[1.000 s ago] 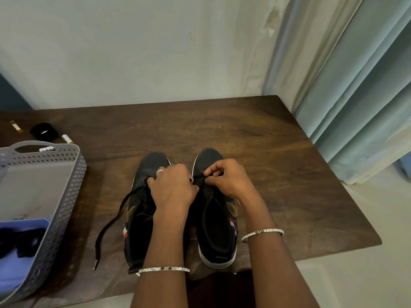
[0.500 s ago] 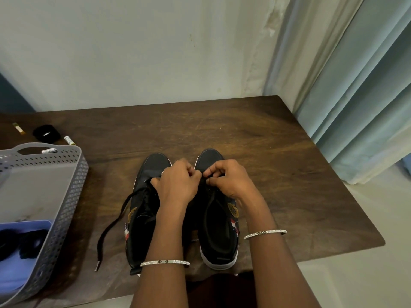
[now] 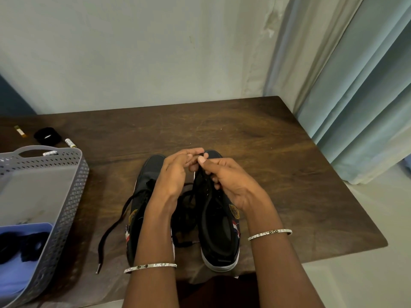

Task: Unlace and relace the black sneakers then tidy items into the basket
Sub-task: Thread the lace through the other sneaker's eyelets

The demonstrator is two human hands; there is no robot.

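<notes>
Wooden table (image 3: 278, 174), sneakers (image 3: 220, 230) at near edge, left hand (image 3: 175, 174) and right hand (image 3: 231, 181) fingertip-tight on one lace (image 3: 198, 174).

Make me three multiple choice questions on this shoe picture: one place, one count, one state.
1. Where is the grey basket from the sneakers? A left B right C behind
2. How many sneakers stand on the table? A one B two C three
3. The left hand and right hand are: A flat on the table B pinching a black lace C hanging idle
1 A: it sits at the table's left end. 2 B: a pair, side by side. 3 B: both hold it above the sneakers.
</notes>
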